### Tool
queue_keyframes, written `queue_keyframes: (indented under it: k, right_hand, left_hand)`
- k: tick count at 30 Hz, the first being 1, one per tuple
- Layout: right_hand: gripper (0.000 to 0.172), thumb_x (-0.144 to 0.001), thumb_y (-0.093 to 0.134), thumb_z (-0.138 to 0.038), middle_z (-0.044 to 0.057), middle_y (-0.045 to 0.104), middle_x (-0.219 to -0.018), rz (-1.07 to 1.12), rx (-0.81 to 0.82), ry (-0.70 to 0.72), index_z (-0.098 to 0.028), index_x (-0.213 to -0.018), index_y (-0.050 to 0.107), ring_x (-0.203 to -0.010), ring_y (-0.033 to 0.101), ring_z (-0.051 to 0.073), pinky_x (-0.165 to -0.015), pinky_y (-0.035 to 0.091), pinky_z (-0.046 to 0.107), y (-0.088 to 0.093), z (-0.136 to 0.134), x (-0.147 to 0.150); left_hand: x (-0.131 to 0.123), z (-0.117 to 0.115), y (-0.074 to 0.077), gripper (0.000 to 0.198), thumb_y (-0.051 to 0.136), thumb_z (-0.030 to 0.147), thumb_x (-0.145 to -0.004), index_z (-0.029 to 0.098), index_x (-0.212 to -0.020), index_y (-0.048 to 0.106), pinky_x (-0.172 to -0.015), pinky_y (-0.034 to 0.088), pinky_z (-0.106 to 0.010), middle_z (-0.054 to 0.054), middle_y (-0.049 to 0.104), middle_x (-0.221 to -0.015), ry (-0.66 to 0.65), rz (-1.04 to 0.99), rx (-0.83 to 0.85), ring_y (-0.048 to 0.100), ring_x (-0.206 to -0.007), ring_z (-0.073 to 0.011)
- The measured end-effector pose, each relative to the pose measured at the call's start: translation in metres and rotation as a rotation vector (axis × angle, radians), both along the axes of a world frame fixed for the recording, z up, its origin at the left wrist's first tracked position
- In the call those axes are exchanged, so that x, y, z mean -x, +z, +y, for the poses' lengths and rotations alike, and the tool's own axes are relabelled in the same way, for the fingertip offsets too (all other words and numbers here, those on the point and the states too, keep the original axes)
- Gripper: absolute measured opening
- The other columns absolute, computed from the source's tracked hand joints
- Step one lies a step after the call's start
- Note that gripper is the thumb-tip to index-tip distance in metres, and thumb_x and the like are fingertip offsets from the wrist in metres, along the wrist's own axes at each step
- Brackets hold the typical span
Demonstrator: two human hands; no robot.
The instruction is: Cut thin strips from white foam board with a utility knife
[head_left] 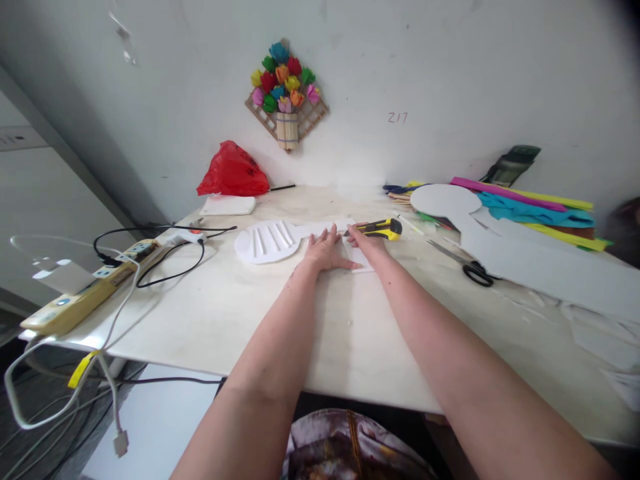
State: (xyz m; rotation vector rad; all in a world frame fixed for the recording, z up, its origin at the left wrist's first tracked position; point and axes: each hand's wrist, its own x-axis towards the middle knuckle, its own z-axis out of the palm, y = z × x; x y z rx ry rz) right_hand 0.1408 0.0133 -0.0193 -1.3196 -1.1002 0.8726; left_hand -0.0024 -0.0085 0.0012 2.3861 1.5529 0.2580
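My left hand (326, 252) lies flat with its fingers spread, pressing on a narrow white sheet piece (364, 259) on the table. Close beside it, my right hand (369, 245) has its fingers closed around a yellow and black utility knife (383, 229). The knife's tip points left, toward my left hand; its handle sticks out to the right behind my fingers. Left of my hands is a white paddle-shaped cutout (267, 257) with several raised white strips across its round head. Its handle runs rightward behind my left hand, and my fingers partly hide it.
Black-handled scissors (475, 270) lie to the right, beside large white sheet offcuts (530, 260) and coloured paper strips (540, 212). At left are a power strip (90, 290) and cables. A red plastic bag (234, 170) sits at the back; craft flowers (285, 83) hang on the wall.
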Motion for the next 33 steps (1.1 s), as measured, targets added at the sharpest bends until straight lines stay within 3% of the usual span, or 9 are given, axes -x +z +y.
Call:
queue_keyframes:
  k: [6,13,20,27,33]
  right_hand:
    - [0.027,-0.07,0.068,-0.045,-0.003,0.064,-0.059,-0.053,0.001,0.008,-0.021,-0.082,0.06,-0.056,0.062,0.01,-0.061,0.052,0.021,-0.0046,0.0054,-0.0025]
    - [0.026,-0.072,0.067,-0.044,-0.003,0.064,-0.059,-0.053,0.014,0.017,-0.021,-0.082,0.061,-0.058,0.063,0.011,-0.06,0.052,0.021,-0.0014,0.0022,-0.0012]
    - [0.02,-0.074,0.066,-0.04,-0.003,0.063,-0.057,-0.062,0.017,0.006,-0.021,-0.078,0.061,-0.058,0.062,0.011,-0.057,0.051,0.02,0.0029,-0.0002,0.0003]
    - [0.021,-0.071,0.063,-0.028,-0.006,0.062,-0.057,-0.07,0.029,0.005,-0.024,-0.093,0.064,-0.057,0.061,0.009,-0.058,0.048,0.019,0.0028,0.0012,-0.0001]
    - [0.021,-0.071,0.066,-0.039,-0.003,0.064,-0.06,-0.085,0.055,0.027,-0.021,-0.081,0.063,-0.061,0.062,0.011,-0.062,0.049,0.021,0.001,0.0029,-0.0026]
  left_hand:
    - [0.0003,0.0,0.0004,0.119,0.054,0.079,-0.056,0.024,-0.149,0.002,-0.114,-0.003,-0.05,-0.005,0.019,-0.153,-0.001,0.009,-0.004,0.0,-0.142,-0.0253]
    - [0.0003,-0.0014,0.0034,0.121,0.054,0.076,-0.058,0.022,-0.149,-0.005,-0.113,-0.003,-0.051,-0.006,0.022,-0.152,-0.008,-0.004,0.013,-0.001,-0.142,-0.0253]
    - [0.0004,-0.0006,0.0033,0.121,0.054,0.077,-0.057,0.023,-0.149,-0.002,-0.114,-0.003,-0.05,-0.005,0.018,-0.153,-0.007,0.011,0.011,-0.001,-0.142,-0.0267]
    - [0.0001,0.0019,0.0002,0.122,0.055,0.077,-0.056,0.023,-0.149,-0.004,-0.114,-0.003,-0.051,-0.004,0.016,-0.154,-0.009,-0.003,0.004,0.001,-0.142,-0.026]
    - [0.0006,0.0027,-0.0011,0.123,0.054,0.077,-0.057,0.02,-0.149,-0.006,-0.113,-0.003,-0.051,-0.005,0.024,-0.152,-0.016,-0.012,0.001,0.001,-0.143,-0.0254]
